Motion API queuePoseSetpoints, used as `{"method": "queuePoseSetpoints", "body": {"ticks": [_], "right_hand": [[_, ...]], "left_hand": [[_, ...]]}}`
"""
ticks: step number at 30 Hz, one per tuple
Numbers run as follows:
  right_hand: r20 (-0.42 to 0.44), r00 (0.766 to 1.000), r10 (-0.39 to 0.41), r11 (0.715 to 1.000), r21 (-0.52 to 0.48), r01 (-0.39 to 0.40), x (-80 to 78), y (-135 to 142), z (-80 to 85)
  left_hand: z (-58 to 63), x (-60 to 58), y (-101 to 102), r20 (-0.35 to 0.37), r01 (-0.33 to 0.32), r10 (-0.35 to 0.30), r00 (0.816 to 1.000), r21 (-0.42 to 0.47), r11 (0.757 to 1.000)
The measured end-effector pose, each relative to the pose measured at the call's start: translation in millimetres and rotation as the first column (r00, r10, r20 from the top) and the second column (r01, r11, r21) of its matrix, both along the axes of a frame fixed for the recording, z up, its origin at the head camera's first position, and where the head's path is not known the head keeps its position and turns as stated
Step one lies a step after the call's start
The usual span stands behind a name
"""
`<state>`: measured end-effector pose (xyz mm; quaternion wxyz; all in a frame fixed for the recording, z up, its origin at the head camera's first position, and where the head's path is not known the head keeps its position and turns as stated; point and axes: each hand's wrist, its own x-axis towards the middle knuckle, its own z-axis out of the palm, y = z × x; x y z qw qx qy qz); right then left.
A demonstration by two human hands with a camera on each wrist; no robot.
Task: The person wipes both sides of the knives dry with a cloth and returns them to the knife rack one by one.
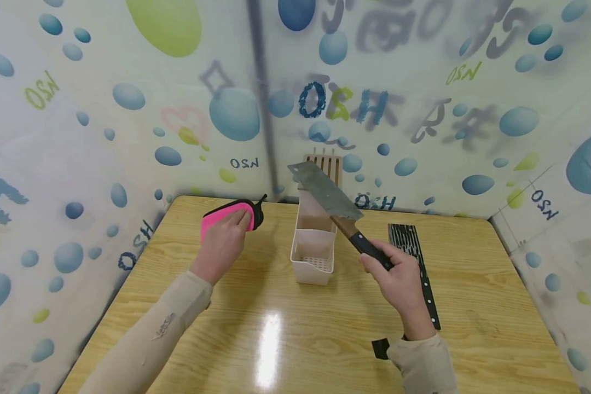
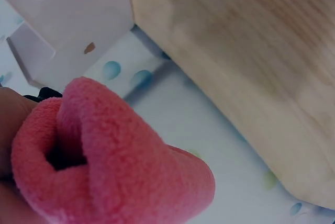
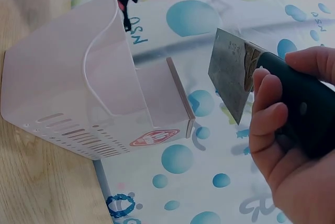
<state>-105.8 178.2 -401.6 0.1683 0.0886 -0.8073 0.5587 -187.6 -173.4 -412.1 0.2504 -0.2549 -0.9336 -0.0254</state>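
Note:
In the head view my left hand (image 1: 221,241) holds a pink cloth (image 1: 208,220) with black trim and a thin black loop. Seen from the left wrist, the fluffy pink cloth (image 2: 125,166) is bunched and folded against the fingers. My right hand (image 1: 399,273) grips a cleaver (image 1: 327,191) by its black handle, the broad grey blade slanting up and left. Behind and below the blade stands a pale plastic knife holder (image 1: 313,272) with a slotted top and perforated bottom. Dark marks show on the cleaver blade (image 3: 230,72) near the handle.
Right of the holder, a knife with a black-and-white streaked blade (image 1: 405,241) and black riveted handle lies on the wooden table (image 1: 482,306). A small black piece (image 1: 380,348) lies by my right sleeve. Patterned sheeting (image 1: 409,109) rises behind the table.

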Motion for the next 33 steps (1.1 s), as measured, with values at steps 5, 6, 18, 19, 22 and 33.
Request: {"method": "queuePoseSetpoints", "body": {"ticks": [5, 6, 18, 19, 22, 33], "right_hand": [[0.015, 0.999, 0.038, 0.998, -0.046, -0.037, -0.6, -1, 3.2], [0.019, 0.999, 0.047, 0.997, -0.056, -0.046, -0.8, -1, 4.0], [0.032, 0.986, 0.163, 0.977, -0.141, -0.157, -5.1, -2, 7.3], [0.036, 0.985, 0.170, 0.976, -0.146, -0.163, -5.1, -2, 7.7], [0.054, 0.980, 0.189, 0.972, -0.154, -0.179, -4.9, -2, 9.8], [0.098, 0.953, 0.287, 0.953, -0.133, -0.274, -9.4, 3, 18.8]], "left_hand": [[-15.1, 4.0, -6, 0.019, -0.011, 0.012, 1.000, -0.049, 0.999], [-18.5, 4.9, -7, 0.022, -0.012, 0.013, 1.000, -0.059, 0.998], [-46.3, 15.9, -18, 0.148, -0.029, 0.044, 0.988, -0.102, 0.994], [-47.6, 16.2, -19, 0.162, -0.033, 0.050, 0.986, -0.107, 0.994], [-50.9, 16.5, -20, 0.200, -0.041, 0.064, 0.978, -0.117, 0.992], [-61.2, 14.1, -21, 0.238, -0.037, 0.064, 0.969, -0.118, 0.992]]}}
